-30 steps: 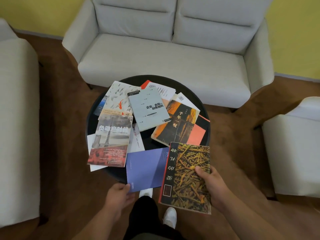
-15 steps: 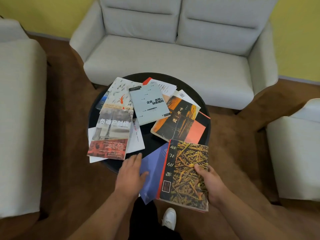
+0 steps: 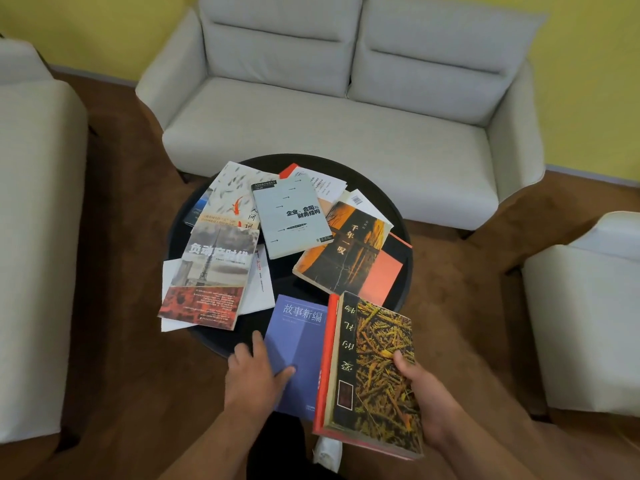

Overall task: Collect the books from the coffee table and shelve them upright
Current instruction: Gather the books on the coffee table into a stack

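Nearest, matte blue paperback (image 3: pixel 298 344), straw-patterned book (image 3: pixel 375 372)

The sofa (image 3: pixel 329 133), left chair (image 3: pixel 34 202) and right chair (image 3: pixel 588 323) are pale woven cloth, matt. The carpet (image 3: pixel 467 306) is brown with a short, rough nap. The table (image 3: pixel 375 192) is black and smooth, with a glossy top. Book covers are paper: the blue book (image 3: pixel 298 344) is matt, the grey book (image 3: pixel 291 216) has a faint sheen, and the straw book (image 3: pixel 381 368) is dull, its edges worn.
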The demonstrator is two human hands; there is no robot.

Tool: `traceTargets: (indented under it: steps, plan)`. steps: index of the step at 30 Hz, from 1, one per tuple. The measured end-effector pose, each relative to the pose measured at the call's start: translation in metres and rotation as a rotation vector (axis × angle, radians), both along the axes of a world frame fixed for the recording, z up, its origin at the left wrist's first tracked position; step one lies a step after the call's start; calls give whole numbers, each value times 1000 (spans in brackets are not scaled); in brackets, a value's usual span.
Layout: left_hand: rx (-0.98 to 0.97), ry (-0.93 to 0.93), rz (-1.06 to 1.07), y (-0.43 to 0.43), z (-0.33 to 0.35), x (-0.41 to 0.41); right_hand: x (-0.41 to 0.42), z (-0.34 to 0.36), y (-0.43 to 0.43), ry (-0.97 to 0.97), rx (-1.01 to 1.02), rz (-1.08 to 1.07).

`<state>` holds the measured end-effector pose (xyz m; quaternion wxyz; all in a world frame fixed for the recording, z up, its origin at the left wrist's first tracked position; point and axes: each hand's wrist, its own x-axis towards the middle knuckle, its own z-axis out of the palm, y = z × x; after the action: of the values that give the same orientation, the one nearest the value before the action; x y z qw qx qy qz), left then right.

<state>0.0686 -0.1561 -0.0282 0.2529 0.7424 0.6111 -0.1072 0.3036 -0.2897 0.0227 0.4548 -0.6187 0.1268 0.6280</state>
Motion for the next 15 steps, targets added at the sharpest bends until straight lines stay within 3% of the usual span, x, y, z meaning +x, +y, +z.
traceTargets:
  steps: [2, 4, 5, 7, 12, 15]
  plan:
    - [105, -228, -94, -4, 22, 8, -4, -3, 6, -2, 22, 9]
    - [-205, -633, 27, -10, 51, 21, -9, -8, 15, -14, 27, 20]
    - [-422, -758, 115, -12, 62, 28, -12, -11, 19, -16, 26, 22]
    - [-619, -873, 229, -13, 59, 32, -21, -17, 24, -10, 22, 22]
    - [-450, -676, 117, 4, 35, 16, -46, -33, 30, -45, -24, 43]
    - [-236, -373, 8, 11, 17, 5, -56, -40, 34, -49, -30, 31]
